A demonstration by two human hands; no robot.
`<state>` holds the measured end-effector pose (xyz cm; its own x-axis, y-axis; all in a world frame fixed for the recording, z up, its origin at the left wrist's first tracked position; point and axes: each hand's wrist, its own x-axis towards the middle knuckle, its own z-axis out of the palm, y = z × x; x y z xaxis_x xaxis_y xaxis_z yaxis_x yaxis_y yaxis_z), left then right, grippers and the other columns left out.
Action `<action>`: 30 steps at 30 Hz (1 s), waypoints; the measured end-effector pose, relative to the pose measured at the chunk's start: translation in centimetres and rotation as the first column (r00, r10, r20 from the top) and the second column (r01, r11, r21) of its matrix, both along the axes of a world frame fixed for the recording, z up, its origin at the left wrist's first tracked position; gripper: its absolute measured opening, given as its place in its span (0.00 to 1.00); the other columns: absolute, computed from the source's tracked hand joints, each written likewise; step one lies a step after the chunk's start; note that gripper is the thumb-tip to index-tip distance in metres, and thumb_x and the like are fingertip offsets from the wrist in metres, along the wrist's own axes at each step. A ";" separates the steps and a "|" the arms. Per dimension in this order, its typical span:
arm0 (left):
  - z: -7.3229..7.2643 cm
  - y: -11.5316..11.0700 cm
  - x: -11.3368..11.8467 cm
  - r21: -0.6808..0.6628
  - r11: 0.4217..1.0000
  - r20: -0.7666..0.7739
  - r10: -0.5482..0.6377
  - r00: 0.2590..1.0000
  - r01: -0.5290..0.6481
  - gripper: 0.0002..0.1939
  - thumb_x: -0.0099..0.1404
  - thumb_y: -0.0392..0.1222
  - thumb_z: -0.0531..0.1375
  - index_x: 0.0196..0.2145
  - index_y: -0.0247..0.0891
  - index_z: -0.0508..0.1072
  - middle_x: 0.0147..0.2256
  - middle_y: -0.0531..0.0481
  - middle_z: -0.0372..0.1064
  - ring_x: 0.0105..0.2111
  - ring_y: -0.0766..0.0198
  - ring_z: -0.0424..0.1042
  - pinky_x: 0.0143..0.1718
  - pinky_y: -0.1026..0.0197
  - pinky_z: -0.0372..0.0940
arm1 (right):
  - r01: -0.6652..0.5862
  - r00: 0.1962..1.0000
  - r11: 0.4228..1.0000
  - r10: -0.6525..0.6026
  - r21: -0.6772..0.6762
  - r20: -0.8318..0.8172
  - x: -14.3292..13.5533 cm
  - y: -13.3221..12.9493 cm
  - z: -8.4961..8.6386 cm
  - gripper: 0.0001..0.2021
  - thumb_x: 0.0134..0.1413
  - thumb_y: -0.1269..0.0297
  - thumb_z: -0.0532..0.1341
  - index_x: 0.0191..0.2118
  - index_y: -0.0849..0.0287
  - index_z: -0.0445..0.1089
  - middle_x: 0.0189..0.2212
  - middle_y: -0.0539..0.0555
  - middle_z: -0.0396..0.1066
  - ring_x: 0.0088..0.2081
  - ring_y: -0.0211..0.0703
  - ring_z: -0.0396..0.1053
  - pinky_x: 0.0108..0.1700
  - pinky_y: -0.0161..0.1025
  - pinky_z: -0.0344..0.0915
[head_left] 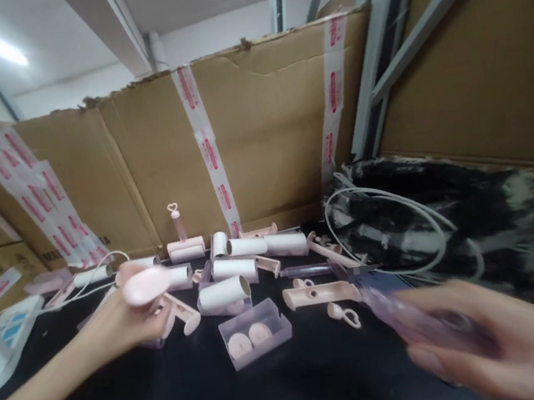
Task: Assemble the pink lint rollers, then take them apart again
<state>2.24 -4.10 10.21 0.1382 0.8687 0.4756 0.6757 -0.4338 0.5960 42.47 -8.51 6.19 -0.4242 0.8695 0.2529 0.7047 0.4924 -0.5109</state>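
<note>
My left hand (pixel 119 317), at the left above the table, is closed on a pale pink rounded piece (pixel 147 285), blurred by motion. Just beyond its fingers lies a pink T-shaped plastic part (pixel 187 317); whether they touch, I cannot tell. At the lower right, my right hand (pixel 489 334) wraps around a translucent purple handle-like piece (pixel 413 318) that points up and to the left. Near its tip are a long pink half-tube holder (pixel 320 294) and a small pink cap with a heart-shaped loop (pixel 344 313).
A translucent purple tray (pixel 259 353) holds two round pink discs. Behind it lie several white rolls (pixel 224 292) and an upright pink roller (pixel 183 238). A white power strip (pixel 4 349) sits left; a coiled white cable (pixel 380 191) lies right. Cardboard (pixel 261 128) walls the back.
</note>
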 end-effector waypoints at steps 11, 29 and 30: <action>0.4 8.7 11.9 -0.242 0.783 0.103 -0.566 0.818 0.573 0.22 0.56 0.45 0.59 0.47 0.36 0.61 0.48 0.41 0.63 0.49 0.53 0.64 0.49 0.49 0.60 | -0.023 0.844 0.993 0.082 0.117 -0.529 -8.3 7.7 6.1 0.13 0.48 0.55 0.63 0.33 0.59 0.67 0.30 0.52 0.71 0.31 0.40 0.70 0.31 0.36 0.67; -5.1 -2.8 10.8 -0.350 0.650 0.565 -0.428 0.706 0.674 0.05 0.64 0.39 0.50 0.32 0.37 0.61 0.19 0.57 0.59 0.17 0.73 0.59 0.20 0.71 0.56 | -0.221 0.920 0.963 0.257 0.152 -0.297 -9.6 -0.3 3.8 0.06 0.46 0.62 0.60 0.34 0.54 0.68 0.24 0.51 0.71 0.23 0.40 0.67 0.22 0.33 0.64; -5.1 -3.1 10.4 -0.301 0.716 0.448 -0.477 0.756 0.630 0.04 0.64 0.37 0.50 0.32 0.37 0.62 0.21 0.55 0.62 0.19 0.72 0.61 0.23 0.70 0.58 | -0.236 0.904 0.966 0.259 0.110 -0.341 -9.6 -0.7 3.5 0.09 0.47 0.59 0.60 0.36 0.53 0.68 0.24 0.51 0.71 0.23 0.40 0.67 0.22 0.33 0.64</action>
